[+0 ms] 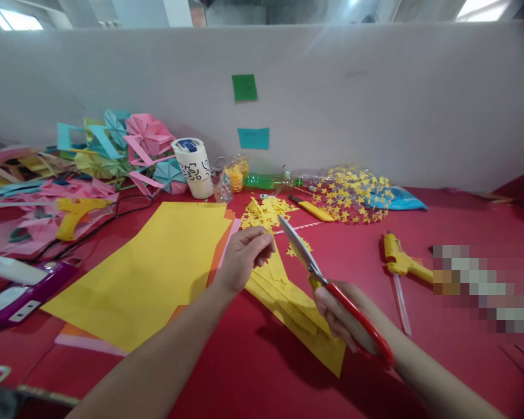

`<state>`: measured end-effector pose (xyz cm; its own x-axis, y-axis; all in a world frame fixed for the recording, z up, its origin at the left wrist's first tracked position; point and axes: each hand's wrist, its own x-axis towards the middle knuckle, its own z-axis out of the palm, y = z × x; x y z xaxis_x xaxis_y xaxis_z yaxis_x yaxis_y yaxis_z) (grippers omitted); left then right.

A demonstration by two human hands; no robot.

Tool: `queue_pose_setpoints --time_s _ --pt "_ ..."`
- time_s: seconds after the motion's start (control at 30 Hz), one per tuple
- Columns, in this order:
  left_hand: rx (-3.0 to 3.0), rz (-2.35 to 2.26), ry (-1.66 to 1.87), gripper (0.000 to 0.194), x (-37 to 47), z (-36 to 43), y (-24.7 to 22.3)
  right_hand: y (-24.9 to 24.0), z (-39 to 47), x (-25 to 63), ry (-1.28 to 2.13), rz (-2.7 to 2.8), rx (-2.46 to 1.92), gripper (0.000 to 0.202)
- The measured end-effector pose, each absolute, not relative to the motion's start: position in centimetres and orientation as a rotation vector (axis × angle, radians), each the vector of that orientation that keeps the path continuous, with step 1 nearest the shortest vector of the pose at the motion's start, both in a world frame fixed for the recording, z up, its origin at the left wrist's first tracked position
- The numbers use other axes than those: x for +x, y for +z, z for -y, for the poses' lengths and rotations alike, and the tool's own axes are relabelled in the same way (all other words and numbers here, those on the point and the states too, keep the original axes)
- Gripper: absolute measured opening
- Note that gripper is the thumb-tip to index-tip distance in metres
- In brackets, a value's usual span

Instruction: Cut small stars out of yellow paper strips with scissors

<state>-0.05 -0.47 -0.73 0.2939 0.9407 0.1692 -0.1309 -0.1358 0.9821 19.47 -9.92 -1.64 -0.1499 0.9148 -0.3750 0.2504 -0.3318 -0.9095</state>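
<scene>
The right hand (343, 317) grips the scissors (317, 273), blades seemingly together; the left hand (248, 253) curls — whether around anything, I cannot tell. Yellow strips (294, 308) lie between them, stars (266, 210) just beyond. Cutting seems in hand — another snip would call for a steadied strip.
</scene>
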Motion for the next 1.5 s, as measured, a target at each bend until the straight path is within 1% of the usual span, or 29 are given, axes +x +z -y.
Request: queue_pose_setpoints --time_s 0.13,0.27,0.4,0.57,0.77,0.97,1.07,1.13,1.2,1.27,1.33,1.5 --pt "1.529 -0.946 0.938 0.028 0.4 0.0 -1.2 -1.6 9.3 20.1 1.345 1.231 -1.515 0.049" --pt "1.998 -1.092 0.701 0.03 1.1 0.0 -1.9 -1.9 8.3 20.9 1.224 1.154 -1.384 0.046" --pt "2.359 -1.148 0.397 0.031 1.9 0.0 -1.8 -2.5 7.4 21.5 1.183 1.09 -1.376 0.046" --pt "2.541 -1.141 0.09 0.034 3.5 -1.6 -1.2 -3.1 7.0 21.5 1.191 1.061 -1.382 0.047" --pt "2.617 -1.129 -0.005 0.022 5.9 -4.2 -2.4 -3.1 7.1 21.3 1.206 1.057 -1.352 0.043" --pt "2.601 -1.279 0.064 0.032 5.0 -4.6 -1.9 -2.9 7.0 21.5 1.199 1.066 -1.334 0.042" --pt "2.585 -1.28 0.156 0.025 3.0 -4.4 -1.4 -3.1 6.9 21.4 1.202 1.046 -1.338 0.042" --pt "2.588 -1.19 0.176 0.024 1.6 -4.1 -1.6 -3.2 6.9 21.3 1.205 1.037 -1.339 0.043" --pt "2.587 -0.993 0.189 0.035 0.3 -3.8 -2.1 -3.3 6.9 21.3 1.211 1.036 -1.339 0.042" --pt "2.573 -0.961 0.181 0.044 -0.5 -3.4 -2.7 -3.4 6.9 21.3 1.216 1.038 -1.343 0.042" --pt "2.562 -0.988 0.181 0.048 -1.0 -3.1 -3.1 -3.4 7.0 21.3 1.214 1.038 -1.35 0.041" --pt "2.507 -1.017 0.205 0.035 -1.3 -2.9 -3.0 -3.7 6.9 21.4 1.205 1.046 -1.358 0.037"
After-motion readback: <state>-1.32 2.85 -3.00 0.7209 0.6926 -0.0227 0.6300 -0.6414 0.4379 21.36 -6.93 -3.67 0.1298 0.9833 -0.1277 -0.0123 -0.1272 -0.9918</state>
